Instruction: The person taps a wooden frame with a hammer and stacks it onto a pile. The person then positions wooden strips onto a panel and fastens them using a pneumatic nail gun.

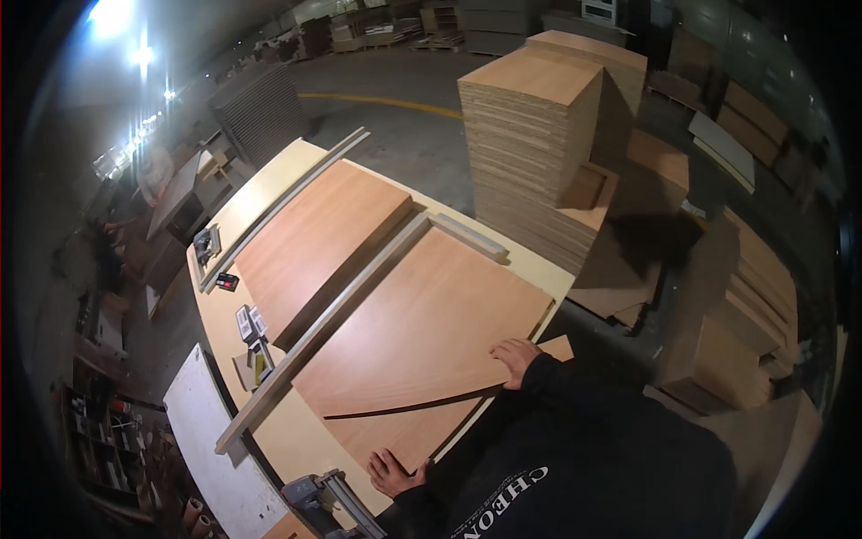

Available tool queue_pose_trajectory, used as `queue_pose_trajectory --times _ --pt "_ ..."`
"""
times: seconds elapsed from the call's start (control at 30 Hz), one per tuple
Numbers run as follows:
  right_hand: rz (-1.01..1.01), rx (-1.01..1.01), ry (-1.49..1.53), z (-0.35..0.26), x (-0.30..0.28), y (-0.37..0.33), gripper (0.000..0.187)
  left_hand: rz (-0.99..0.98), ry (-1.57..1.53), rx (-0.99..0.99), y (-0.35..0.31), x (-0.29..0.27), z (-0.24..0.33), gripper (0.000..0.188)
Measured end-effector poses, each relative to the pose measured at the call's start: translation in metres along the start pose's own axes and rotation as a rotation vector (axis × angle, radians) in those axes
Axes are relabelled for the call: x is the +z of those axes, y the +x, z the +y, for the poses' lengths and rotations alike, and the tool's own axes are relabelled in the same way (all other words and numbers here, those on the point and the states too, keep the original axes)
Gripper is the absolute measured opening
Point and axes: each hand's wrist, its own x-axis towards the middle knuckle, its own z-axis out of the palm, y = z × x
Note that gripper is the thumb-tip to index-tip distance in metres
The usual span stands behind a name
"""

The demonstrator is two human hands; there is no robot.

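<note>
- Wood panel (422, 314) lies on the counter (269, 193), just beside the long wooden rail (314, 340).
- Dark strip (404, 409) slants over its near part; loose piece or board edge, I cannot tell.
- Right hand (514, 361): fingers bent at the strip's right end, grip unclear.
- Left hand (391, 473): fingers spread by the near corner, grip unclear.
- Even pressure from both hands probably steadies it best, with fingertips clear of edges.
</note>
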Motion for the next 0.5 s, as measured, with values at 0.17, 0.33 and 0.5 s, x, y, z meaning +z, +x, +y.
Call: queue_pose_trajectory --times 0.17,0.33,0.5 --pt "-0.036 0.098 -0.012 0.006 -0.004 0.006 0.059 -0.05 0.019 0.044 0.0 0.004 -0.002 0.1" --pt "0.004 0.03 -0.021 0.008 0.0 0.014 0.066 -0.096 0.067 -0.021 -0.001 -0.004 -0.006 0.097" --pt "-0.118 -0.07 0.007 0.026 0.006 0.034 0.067 -0.103 0.024 0.084 0.009 -0.003 0.014 0.097"
